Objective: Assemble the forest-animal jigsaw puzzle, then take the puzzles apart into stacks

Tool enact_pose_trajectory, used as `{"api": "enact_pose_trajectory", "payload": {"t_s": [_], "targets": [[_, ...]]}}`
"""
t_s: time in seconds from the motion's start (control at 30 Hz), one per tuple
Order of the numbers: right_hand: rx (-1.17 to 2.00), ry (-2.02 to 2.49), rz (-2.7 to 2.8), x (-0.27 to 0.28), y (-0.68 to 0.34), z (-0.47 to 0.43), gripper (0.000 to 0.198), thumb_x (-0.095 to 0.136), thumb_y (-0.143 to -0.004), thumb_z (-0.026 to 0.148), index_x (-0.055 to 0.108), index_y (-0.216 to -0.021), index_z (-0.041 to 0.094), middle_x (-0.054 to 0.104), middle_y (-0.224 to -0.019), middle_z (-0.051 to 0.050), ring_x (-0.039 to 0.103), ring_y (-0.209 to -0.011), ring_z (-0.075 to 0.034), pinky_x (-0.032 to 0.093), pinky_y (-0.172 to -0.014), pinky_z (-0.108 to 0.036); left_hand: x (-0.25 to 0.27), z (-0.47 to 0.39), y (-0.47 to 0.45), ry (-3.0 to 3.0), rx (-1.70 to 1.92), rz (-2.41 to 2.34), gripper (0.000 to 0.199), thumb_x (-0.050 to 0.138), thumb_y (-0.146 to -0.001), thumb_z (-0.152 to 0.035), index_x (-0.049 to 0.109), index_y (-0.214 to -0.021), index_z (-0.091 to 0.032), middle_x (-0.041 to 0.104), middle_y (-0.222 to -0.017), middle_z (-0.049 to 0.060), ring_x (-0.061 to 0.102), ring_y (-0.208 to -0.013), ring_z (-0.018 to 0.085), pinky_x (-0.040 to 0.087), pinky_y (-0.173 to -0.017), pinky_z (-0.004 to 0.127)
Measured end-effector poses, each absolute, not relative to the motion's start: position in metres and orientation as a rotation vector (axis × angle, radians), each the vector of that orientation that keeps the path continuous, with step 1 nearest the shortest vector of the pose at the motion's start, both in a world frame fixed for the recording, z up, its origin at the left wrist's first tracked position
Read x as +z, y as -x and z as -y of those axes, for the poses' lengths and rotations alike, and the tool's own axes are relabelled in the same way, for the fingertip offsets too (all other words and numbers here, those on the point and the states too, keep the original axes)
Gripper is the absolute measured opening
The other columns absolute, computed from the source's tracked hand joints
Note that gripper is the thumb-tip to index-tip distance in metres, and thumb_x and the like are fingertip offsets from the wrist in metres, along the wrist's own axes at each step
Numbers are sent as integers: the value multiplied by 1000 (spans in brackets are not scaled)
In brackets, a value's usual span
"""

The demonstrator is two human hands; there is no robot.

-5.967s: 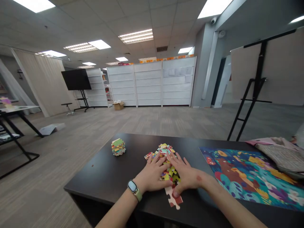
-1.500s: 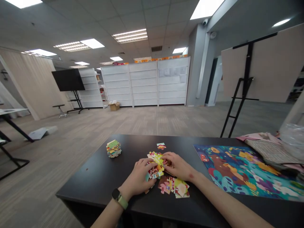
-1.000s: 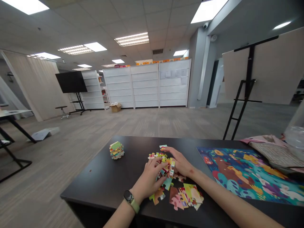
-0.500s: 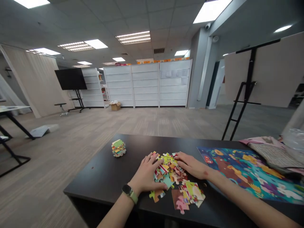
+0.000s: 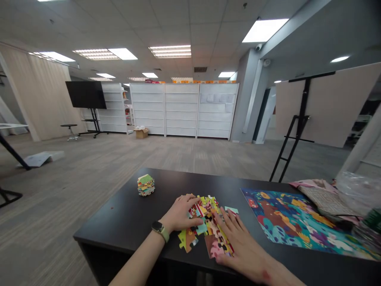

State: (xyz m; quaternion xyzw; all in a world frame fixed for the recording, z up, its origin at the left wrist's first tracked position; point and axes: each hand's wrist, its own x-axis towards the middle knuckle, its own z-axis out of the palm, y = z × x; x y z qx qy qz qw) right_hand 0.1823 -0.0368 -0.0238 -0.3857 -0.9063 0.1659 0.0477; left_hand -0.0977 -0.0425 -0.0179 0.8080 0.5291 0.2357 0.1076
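Observation:
Loose puzzle pieces (image 5: 205, 227) lie heaped near the front edge of a dark table (image 5: 119, 222). My left hand (image 5: 182, 212), with a watch (image 5: 157, 226) on its wrist, rests along the left side of the heap, fingers spread over the pieces. On the right side my right hand (image 5: 236, 238) lies flat with its fingers stretched out, covering part of the heap. A single pale piece (image 5: 231, 209) shows just beyond its fingertips. Toward the table's far left stands a neat stack of puzzle pieces (image 5: 145, 185), apart from both hands.
A colourful picture sheet (image 5: 291, 222) covers the table's right part. Behind it lie a patterned cloth bag (image 5: 321, 198) and clear plastic (image 5: 357, 190). Beyond the table are an easel (image 5: 297, 127), white shelves (image 5: 181, 111), a screen (image 5: 85, 94) and a cardboard box (image 5: 141, 133).
My right hand has come from the heap's far right side toward me and now lies over its near right pieces. My left hand stays at the left side. The view has shifted slightly.

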Motion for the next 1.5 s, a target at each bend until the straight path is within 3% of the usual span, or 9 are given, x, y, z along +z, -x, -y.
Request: {"api": "enact_pose_trajectory", "payload": {"t_s": [0.17,0.33,0.43,0.6,0.77,0.97,1.27,1.4,1.5], "targets": [[502,978,2853,-15,-153,15,103,64,-77,68,15,-158,28,7,-167,-12,4,-152,-38,5,-121,-61,-17,65,112,-2347,631,-1507,108,78,-61,-73,38,-152,-30,35,-155,13,37,-139,40,30,-115,54],[484,592,2768,-6,-130,-5,68,68,-80,50,52,-140,22,42,-152,-15,36,-141,-34,26,-117,-52,-19,82,114,-2357,574,-1513,124,87,-45,-69,35,-152,-34,30,-157,13,28,-142,44,23,-116,60],[484,461,2695,-1,-118,-10,46,69,-77,33,60,-120,20,58,-128,-12,52,-121,-28,38,-108,-45,-19,86,112,-2340,578,-1555,119,88,-51,-62,33,-153,-34,30,-156,14,29,-142,43,24,-115,60],[549,438,2593,-5,-116,-19,46,72,-71,24,57,-114,20,59,-112,-8,56,-103,-24,46,-94,-38,-18,86,103,-2328,665,-1632,96,86,-65,-41,39,-148,-37,43,-146,10,40,-134,37,33,-110,54],[579,531,2435,-12,-125,-39,21,51,-94,28,58,-113,21,59,-113,-8,55,-107,-22,44,-96,-37,-16,81,84,-2323,824,-1602,66,73,-81,-29,48,-142,-32,50,-136,9,49,-125,28,39,-109,44],[598,598,2360,-13,-129,-49,30,32,-100,24,61,-108,21,62,-109,-7,56,-105,-21,43,-96,-37,-20,63,69,-2327,958,-1562,54,65,-88,-25,51,-140,-31,46,-141,9,46,-132,28,38,-112,44],[432,987,2599,6,-146,-44,22,51,-90,32,67,-102,22,67,-94,-6,63,-87,-21,44,-81,-31,-14,71,81,-2050,1287,-1682,51,58,-91,-25,49,-141,-25,43,-133,11,50,-124,26,39,-110,42],[557,924,2677,8,-146,-37,49,70,-76,50,65,-115,21,68,-107,-8,63,-95,-25,45,-83,-32,-14,77,84,-1901,1381,-1753,78,76,-76,-32,42,-146,-21,41,-124,9,49,-121,27,38,-110,43],[678,867,2667,6,-145,-37,56,78,-66,47,65,-115,21,69,-106,-5,63,-93,-24,45,-80,-31,-20,75,80,-1933,1281,-1756,84,83,-64,-29,48,-141,-24,41,-124,8,50,-119,29,41,-109,43]]}}
